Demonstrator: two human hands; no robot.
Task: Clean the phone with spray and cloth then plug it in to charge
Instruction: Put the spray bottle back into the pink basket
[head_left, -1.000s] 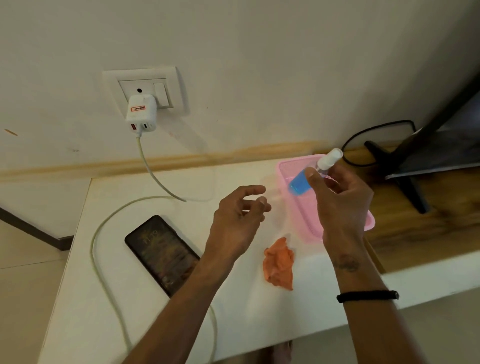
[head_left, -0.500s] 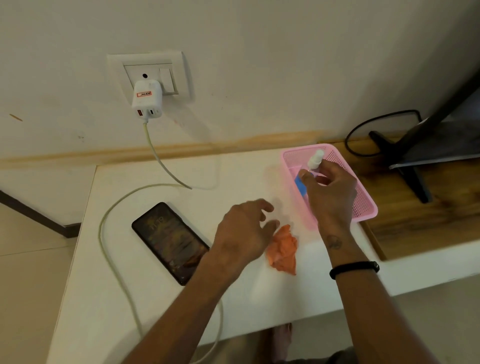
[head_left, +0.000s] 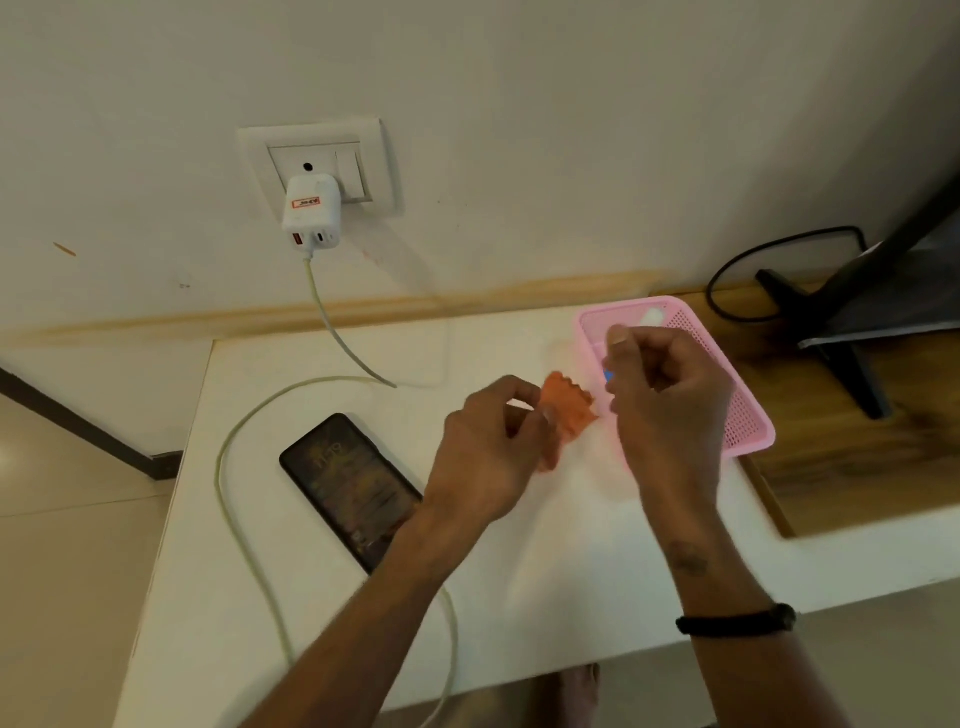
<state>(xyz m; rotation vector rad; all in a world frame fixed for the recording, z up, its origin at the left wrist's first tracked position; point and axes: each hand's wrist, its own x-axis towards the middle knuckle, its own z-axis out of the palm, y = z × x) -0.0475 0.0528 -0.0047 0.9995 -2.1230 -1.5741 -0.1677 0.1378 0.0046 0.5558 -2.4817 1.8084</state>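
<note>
Since half a second ago: the left hand (head_left: 488, 457) has gone from hovering open over the orange cloth (head_left: 566, 410) to gripping it and lifting it off the white tabletop (head_left: 519, 597); the right hand (head_left: 670, 405) has kept its grip on the spray bottle (head_left: 609, 375).
Left hand: fingers curled, pinching the cloth, whose crumpled top sticks out beyond the fingertips.
Right hand: closed around the bottle; only a sliver of blue shows at the thumb side. A blurred white shape past the knuckles may be its cap, but that cannot be told for sure.
Cloth: between the two hands, just beside the right thumb.
Phone (head_left: 353, 488): flat on the tabletop, screen up and lit, to the left of the left hand and partly under that wrist.
Cable (head_left: 244, 457): loops left of the phone and rises to the white charger (head_left: 311, 213) in the wall socket, well beyond both hands.
Pink basket (head_left: 748, 421): under and beyond the right hand.
Right wrist: black band (head_left: 737, 621).
</note>
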